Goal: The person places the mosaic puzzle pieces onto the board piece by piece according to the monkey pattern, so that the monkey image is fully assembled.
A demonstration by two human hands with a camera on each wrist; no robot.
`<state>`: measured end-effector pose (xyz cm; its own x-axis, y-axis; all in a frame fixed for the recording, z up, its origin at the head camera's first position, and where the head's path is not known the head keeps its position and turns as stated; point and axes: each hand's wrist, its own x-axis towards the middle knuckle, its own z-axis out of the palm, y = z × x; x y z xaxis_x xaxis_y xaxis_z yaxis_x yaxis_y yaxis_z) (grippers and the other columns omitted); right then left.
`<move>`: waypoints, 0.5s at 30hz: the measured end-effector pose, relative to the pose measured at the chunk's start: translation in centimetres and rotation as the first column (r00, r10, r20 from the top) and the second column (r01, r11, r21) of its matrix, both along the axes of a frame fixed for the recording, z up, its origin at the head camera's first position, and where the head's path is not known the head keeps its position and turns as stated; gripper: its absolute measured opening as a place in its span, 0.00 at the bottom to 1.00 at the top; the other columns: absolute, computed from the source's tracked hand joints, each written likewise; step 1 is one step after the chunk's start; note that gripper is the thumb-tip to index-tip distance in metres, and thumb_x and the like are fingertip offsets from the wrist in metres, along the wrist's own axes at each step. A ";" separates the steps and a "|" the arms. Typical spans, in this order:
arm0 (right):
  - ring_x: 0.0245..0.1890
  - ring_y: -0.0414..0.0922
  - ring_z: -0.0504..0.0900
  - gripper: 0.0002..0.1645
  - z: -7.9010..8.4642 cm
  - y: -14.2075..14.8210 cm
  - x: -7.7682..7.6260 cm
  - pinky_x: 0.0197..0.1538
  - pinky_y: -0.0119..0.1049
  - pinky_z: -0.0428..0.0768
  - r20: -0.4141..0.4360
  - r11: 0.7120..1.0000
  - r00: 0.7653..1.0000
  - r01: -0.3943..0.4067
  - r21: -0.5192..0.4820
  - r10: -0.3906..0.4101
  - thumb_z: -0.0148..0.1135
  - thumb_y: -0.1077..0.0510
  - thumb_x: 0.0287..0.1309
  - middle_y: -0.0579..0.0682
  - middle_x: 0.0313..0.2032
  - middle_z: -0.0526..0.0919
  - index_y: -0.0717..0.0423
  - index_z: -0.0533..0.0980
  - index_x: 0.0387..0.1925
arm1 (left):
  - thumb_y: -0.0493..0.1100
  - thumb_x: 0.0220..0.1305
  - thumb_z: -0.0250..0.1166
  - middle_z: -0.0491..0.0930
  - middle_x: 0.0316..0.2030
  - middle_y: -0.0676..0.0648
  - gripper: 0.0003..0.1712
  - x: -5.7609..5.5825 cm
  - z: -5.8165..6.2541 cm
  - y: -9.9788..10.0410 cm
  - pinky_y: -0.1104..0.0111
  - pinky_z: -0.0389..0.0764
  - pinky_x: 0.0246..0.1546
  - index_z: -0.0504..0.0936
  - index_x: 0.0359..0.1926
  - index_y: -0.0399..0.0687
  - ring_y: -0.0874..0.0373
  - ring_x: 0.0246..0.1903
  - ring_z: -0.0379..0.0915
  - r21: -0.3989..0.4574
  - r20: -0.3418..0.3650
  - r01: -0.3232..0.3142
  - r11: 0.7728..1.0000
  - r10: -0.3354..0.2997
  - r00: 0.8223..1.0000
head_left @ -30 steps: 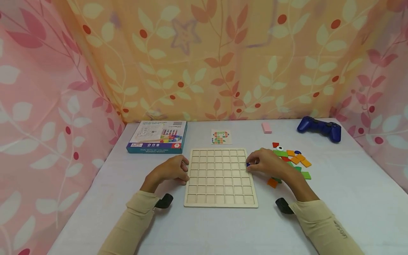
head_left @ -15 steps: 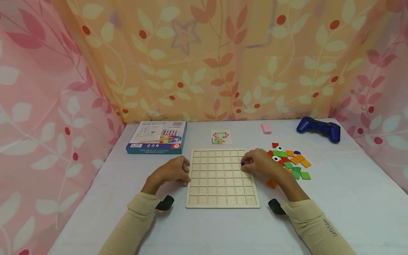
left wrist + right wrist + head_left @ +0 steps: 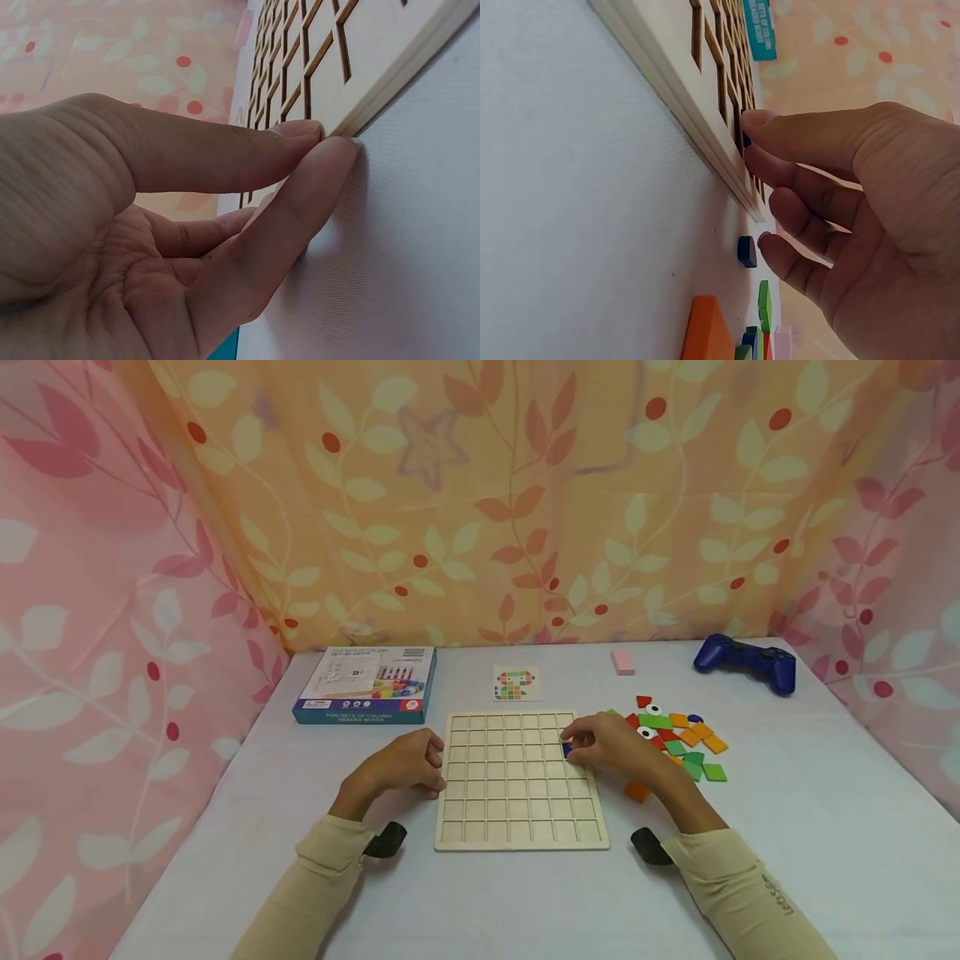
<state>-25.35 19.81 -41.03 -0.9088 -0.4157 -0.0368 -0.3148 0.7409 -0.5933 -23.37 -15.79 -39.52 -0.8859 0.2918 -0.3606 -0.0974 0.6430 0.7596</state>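
Observation:
A pale wooden grid board (image 3: 517,790) lies flat on the white table. My left hand (image 3: 403,763) holds its left edge, and the left wrist view shows the thumb (image 3: 247,157) and index finger pinching the rim. At the board's right side, my right hand (image 3: 613,742) pinches a small blue tile (image 3: 567,750) at a cell of the rightmost column. The right wrist view shows that tile (image 3: 746,140) mostly hidden between thumb and index finger. The other right fingers are loosely bent and hold nothing.
Loose coloured tiles (image 3: 675,746) lie in a pile right of the board. Behind the board is a small pattern card (image 3: 517,683). A boxed set (image 3: 367,685) stands back left; a pink block (image 3: 622,662) and a blue game controller (image 3: 745,663) are back right.
My right hand has moved left with the blue tile, from beside the board's right edge to over its rightmost column. My left hand stays at the board's left edge.

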 end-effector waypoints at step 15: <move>0.38 0.47 0.76 0.20 0.6 2.4 0.0 0.38 0.34 0.77 -0.001 0.998 0.999 0.045 -0.041 -0.045 0.73 0.58 0.65 0.47 0.37 0.83 0.58 0.84 0.57 | 0.33 0.58 0.77 0.78 0.44 0.40 0.35 -0.2 -0.2 -0.2 0.67 0.89 0.40 0.72 0.64 0.32 0.54 0.33 0.81 -0.007 -0.016 0.013 1.000 -0.013 1.000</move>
